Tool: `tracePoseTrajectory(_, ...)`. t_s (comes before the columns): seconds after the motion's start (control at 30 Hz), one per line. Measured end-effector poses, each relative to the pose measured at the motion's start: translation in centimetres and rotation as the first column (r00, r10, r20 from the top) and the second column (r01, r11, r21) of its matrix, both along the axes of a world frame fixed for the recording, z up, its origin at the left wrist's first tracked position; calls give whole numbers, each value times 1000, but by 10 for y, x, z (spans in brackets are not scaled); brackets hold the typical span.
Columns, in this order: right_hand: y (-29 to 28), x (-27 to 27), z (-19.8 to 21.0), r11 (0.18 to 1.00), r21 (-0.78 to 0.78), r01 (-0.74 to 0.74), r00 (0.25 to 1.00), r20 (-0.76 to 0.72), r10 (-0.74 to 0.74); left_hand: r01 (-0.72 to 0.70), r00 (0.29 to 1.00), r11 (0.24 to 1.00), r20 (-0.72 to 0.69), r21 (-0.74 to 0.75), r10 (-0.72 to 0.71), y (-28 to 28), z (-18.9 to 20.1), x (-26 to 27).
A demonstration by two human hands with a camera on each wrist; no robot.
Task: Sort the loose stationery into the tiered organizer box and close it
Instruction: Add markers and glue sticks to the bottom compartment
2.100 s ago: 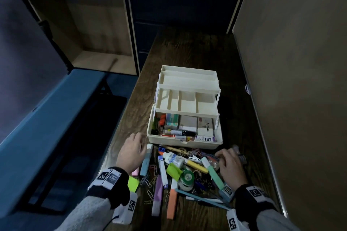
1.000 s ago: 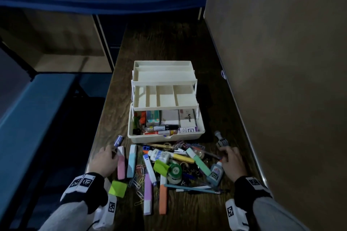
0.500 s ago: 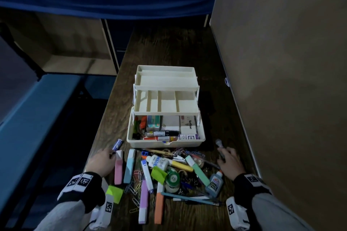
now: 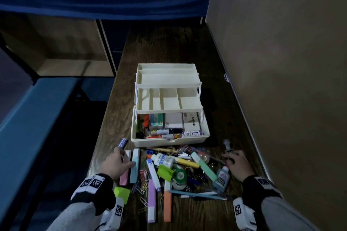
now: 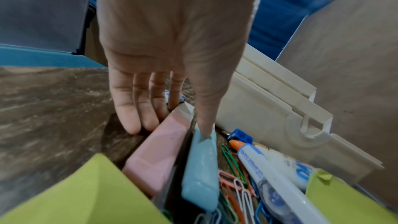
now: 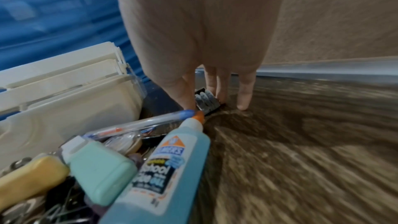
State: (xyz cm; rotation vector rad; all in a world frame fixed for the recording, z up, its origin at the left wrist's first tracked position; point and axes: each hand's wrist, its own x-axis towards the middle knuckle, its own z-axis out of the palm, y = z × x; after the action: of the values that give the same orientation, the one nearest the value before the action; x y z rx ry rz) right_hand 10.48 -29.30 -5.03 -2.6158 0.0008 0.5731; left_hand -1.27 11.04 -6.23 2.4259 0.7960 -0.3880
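Note:
The cream tiered organizer box (image 4: 170, 137) stands open on the table, with its upper trays empty and markers and boxes in the base. Loose stationery lies piled in front of it. My left hand (image 4: 124, 156) (image 5: 172, 129) lies at the pile's left edge. Its straight fingers (image 5: 137, 122) touch the table beside the pink highlighter (image 4: 124, 173) (image 5: 159, 151), and its thumb rests on the light blue highlighter (image 4: 134, 169) (image 5: 202, 168). My right hand (image 4: 228, 155) (image 6: 205, 101) pinches a small stamp (image 4: 227, 145) (image 6: 207, 104) at the pile's right edge.
The pile holds a blue glue bottle (image 4: 222, 178) (image 6: 168, 168), a mint highlighter (image 4: 204, 167), a white glue bottle (image 4: 163, 159), a tape roll (image 4: 179, 176), purple (image 4: 151, 199) and orange (image 4: 167, 206) highlighters, green sticky notes (image 4: 122, 193) and several paper clips. A wall panel (image 4: 281, 80) runs along the right.
The view has shifted. My left thumb has come across onto the light blue highlighter. My right hand has kept hold of the small stamp at the pile's right edge.

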Motion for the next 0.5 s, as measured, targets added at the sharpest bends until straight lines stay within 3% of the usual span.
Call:
tracePoseTrajectory(0.27, -7, -4, 1, 988, 119, 97, 993, 57, -104, -22, 1000, 997, -10, -78, 21, 4, -2, 9)
tracePoseTrajectory(0.5, -6, 0, 0, 987, 111, 120, 991, 49, -126, -23, 1000, 993, -21, -114, 21, 8, 2, 9)
